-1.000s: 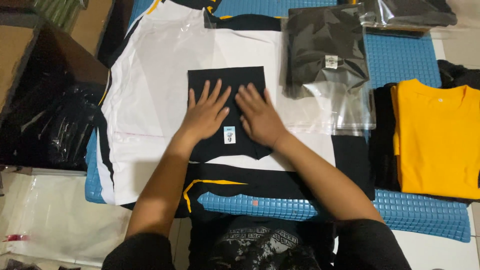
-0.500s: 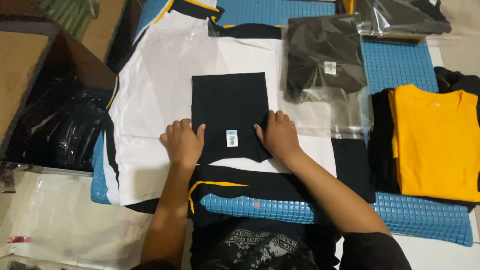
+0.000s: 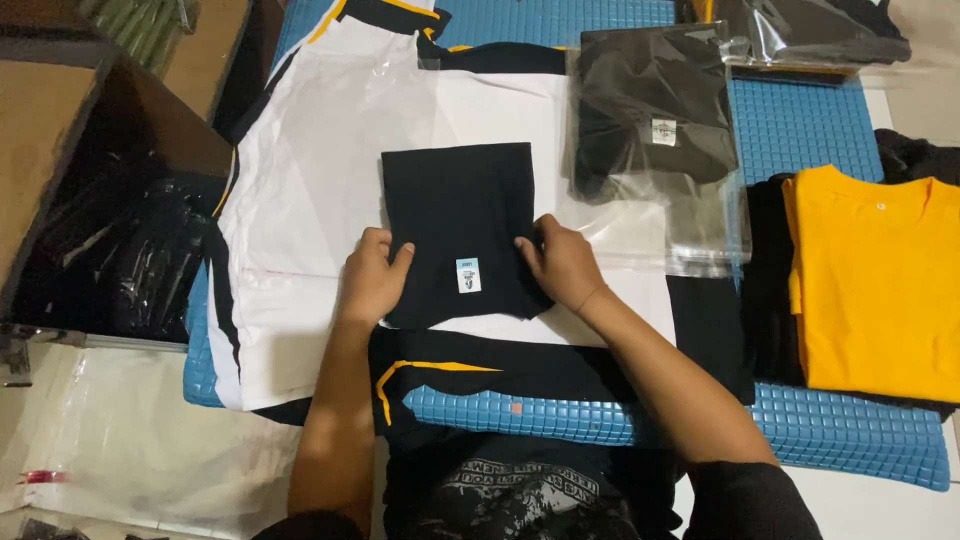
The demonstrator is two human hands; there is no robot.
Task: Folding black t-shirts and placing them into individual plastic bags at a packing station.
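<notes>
A folded black shirt [image 3: 460, 215] with a small label near its collar lies on a white and black garment [image 3: 310, 210] spread over a blue tiled mat [image 3: 850, 430]. My left hand [image 3: 372, 280] grips the folded shirt's lower left edge, thumb on top. On the lower right edge, my right hand [image 3: 560, 262] pinches the cloth the same way. Both hands sit at the near end of the fold.
A bagged black shirt [image 3: 655, 110] in clear plastic lies to the right of the fold. An orange shirt [image 3: 880, 280] on dark clothes is at the far right. An open cardboard box [image 3: 60, 150] with black bags stands left. Clear plastic bags [image 3: 130, 450] lie lower left.
My hands have slid off the top of the folded black shirt, apart and down, and now hold its lower side edges. The shirt itself has stayed put.
</notes>
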